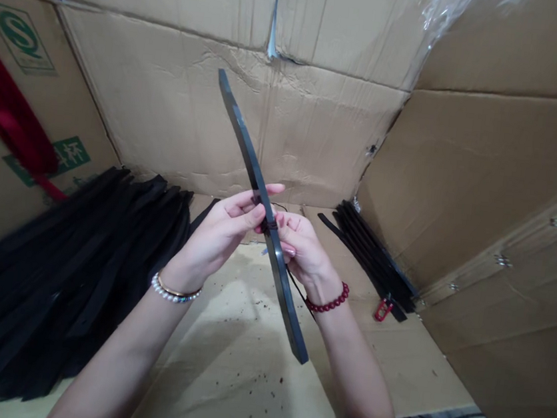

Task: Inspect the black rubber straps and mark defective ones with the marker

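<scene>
near the middle of the frame, the left hand (pixel 223 233) is clamping a dark curved strip (pixel 280 269) between thumb and fingers, the strip slanting from upper centre to lower centre. the right hand (pixel 307 249) is bunching its fingers together beside the strip's middle; what they are gripping, i cannot tell. a thin black cord (pixel 299 290) is trailing below. a heap of black strips (pixel 75 266) is filling the left; a smaller stack (pixel 374 253) is lying at right, beside a red clip (pixel 382 309).
</scene>
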{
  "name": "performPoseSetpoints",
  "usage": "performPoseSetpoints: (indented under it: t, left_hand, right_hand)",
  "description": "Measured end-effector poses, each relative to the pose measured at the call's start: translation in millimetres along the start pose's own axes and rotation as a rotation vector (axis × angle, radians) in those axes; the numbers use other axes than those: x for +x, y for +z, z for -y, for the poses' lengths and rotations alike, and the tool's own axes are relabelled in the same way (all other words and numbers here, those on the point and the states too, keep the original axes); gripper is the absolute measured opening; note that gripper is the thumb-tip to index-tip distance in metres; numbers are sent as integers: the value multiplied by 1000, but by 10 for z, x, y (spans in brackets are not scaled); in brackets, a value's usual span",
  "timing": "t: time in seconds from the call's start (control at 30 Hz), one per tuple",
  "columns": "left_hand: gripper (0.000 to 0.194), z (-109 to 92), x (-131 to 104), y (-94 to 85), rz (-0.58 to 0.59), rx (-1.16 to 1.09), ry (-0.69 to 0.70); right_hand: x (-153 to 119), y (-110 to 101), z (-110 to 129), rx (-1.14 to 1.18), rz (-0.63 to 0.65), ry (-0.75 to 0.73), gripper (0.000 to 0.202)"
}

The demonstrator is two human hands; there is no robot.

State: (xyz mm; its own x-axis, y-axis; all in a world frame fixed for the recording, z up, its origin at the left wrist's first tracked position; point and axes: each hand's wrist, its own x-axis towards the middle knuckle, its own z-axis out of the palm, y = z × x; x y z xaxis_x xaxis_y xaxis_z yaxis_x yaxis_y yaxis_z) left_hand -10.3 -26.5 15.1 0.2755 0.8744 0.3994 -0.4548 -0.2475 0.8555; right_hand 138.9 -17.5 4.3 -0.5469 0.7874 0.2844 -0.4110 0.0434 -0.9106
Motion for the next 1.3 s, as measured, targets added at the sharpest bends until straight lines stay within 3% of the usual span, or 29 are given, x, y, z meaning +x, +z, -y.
performPoseSetpoints:
  t: [0.23,0.4,0.5,0.63,0.9,1.07,1.23,1.3]
  left_hand:
    - [53,-57,-78,135,-129,97,-74]
    - [44,-80,-127,248,-46,146,-222]
    - [39,-25,-133,322,-47,210,-231]
    - [35,98,-120,370,-93,135,-73]
    - [36,111,-136,352,-92,-3,-101]
    - [44,34,-187,372,96,-183,-304]
    - [48,25,-178,262,388,-445,-525]
    - [49,33,-163,219,449,-479,-571]
  right_hand:
    - [-67,21,102,-36,-119,-76,38]
    - [-62,34,162,-313,-384,-196,45]
    - [-69,35,191,-414,-452,-236,46]
    - [-114,31,223,-501,-448,-309,38]
    - [-269,-14,345,-603,-276,-386,17]
    - [-301,-61,378,-586,-243,-407,16]
    - [-233,5,358,-434,-183,-283,30]
    - [-218,45,362,-390,-136,-251,30]
